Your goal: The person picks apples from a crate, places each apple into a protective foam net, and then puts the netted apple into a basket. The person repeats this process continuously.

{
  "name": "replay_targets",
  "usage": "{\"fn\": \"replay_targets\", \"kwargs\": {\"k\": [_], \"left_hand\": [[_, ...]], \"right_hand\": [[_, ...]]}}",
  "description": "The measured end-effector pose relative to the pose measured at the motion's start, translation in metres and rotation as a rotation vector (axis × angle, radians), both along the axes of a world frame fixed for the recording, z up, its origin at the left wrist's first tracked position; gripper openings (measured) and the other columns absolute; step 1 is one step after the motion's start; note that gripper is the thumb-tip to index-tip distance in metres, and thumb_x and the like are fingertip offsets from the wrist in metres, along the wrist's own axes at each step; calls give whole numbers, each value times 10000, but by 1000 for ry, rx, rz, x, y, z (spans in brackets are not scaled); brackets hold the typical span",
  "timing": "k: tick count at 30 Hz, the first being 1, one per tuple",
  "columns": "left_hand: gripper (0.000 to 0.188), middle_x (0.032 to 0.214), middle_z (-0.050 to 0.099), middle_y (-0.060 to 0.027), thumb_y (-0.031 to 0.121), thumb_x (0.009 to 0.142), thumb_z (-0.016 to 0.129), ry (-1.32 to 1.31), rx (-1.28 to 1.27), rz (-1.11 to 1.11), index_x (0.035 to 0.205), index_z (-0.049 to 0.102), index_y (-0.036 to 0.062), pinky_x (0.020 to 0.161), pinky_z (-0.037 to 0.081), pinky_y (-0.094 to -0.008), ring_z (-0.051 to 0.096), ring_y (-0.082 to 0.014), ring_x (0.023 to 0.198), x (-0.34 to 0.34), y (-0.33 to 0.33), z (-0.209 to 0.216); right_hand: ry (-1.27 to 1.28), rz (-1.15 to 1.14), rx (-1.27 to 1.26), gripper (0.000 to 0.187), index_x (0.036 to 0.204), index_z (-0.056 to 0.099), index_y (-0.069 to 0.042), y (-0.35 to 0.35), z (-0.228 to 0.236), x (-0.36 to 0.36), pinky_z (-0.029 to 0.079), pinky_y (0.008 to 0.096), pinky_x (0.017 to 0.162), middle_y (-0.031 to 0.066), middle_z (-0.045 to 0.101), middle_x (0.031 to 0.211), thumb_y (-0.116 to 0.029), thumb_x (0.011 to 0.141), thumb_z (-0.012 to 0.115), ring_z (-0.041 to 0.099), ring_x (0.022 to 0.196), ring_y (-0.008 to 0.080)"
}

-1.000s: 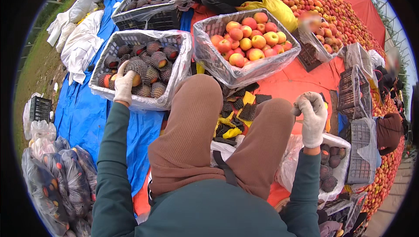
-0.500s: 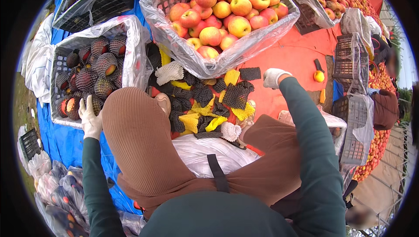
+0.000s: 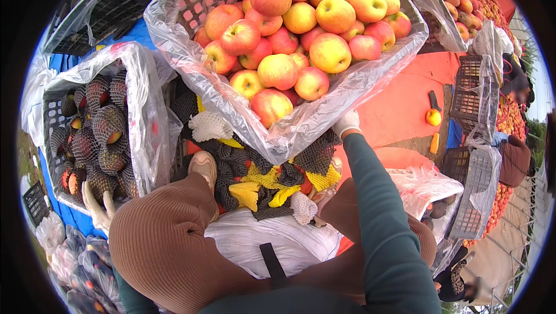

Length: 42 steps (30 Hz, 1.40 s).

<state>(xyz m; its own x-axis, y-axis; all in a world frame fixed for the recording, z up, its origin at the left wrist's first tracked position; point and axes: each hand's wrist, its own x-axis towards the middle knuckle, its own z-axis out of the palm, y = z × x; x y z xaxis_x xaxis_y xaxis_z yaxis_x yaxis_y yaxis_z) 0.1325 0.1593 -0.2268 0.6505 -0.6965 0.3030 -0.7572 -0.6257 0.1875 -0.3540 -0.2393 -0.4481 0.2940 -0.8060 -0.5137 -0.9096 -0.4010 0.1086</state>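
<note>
And the right hand (image 3: 347, 123) is swinging in from over the orange sheet (image 3: 394, 100), now hovering right by the near right side of the crate of bare apples (image 3: 217, 97), which is looming larger in view. The left hand (image 3: 99, 211) is sitting lower too, its gloved fingers spreading apart just beside the near rim of the netted-apple crate (image 3: 145, 117), the brown-clad knee (image 3: 147, 221) partly covering it. Whether the right glove is gripping anything, I cannot tell: its fingertips are hiding behind the crate's edge. The bare apples (image 3: 278, 71) are heaping up inside the liner, black and yellow foam nets (image 3: 266, 181) tangling below. That loaded crate is probably handling heavy and stiff, its loose plastic slipping under gloves, so the firm rim is offering the surer hold. Each apple is looking smooth, firm but bruisable, inviting a palm cupping its widest part.
</note>
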Motion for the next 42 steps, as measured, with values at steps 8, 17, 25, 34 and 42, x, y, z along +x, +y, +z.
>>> {"fn": "replay_targets", "kwargs": {"k": [8, 17, 25, 34, 42], "left_hand": [[537, 1328, 398, -192, 115, 830, 559, 20, -21, 78, 1315, 360, -1, 1026, 300, -390, 388, -338, 1224, -13, 11, 8], [276, 1102, 568, -116, 56, 900, 409, 965, -619, -247, 1138, 522, -27, 929, 408, -298, 535, -168, 1040, -90, -95, 158], [352, 941, 612, -75, 164, 822, 596, 1435, -49, -733, 1120, 523, -7, 774, 473, -283, 579, -127, 838, -245, -130, 209], [400, 1281, 445, -90, -5, 858, 452, 1369, -542, -900, 1257, 461, -21, 966, 346, -273, 425, -151, 1164, -268, -92, 208], [339, 1191, 508, -193, 20, 804, 464, 801, -462, -968, 1120, 520, -89, 917, 399, -303, 518, -269, 1078, -258, -65, 210]], "right_hand": [[156, 449, 658, 315, 957, 659, -74, 14, 83, 33, 483, 395, 760, 155, 642, 950, -261, 713, 590, 614, 903, 311], [-913, 95, 815, 347, 990, 582, 24, 92, 348, 86, 459, 326, 714, 152, 606, 823, -268, 802, 584, 580, 770, 190], [-1448, -129, 588, 311, 1083, 548, 54, 189, 435, 75, 459, 271, 762, 75, 612, 948, -198, 908, 501, 560, 850, 131], [-1870, -314, 804, 469, 1256, 413, 31, 243, 424, 67, 409, 286, 935, 103, 489, 1203, -85, 840, 597, 484, 1096, 145], [-1904, -431, 859, 245, 1062, 517, 23, 243, 416, 57, 456, 256, 842, 77, 574, 1029, -61, 833, 535, 559, 929, 127]]}}
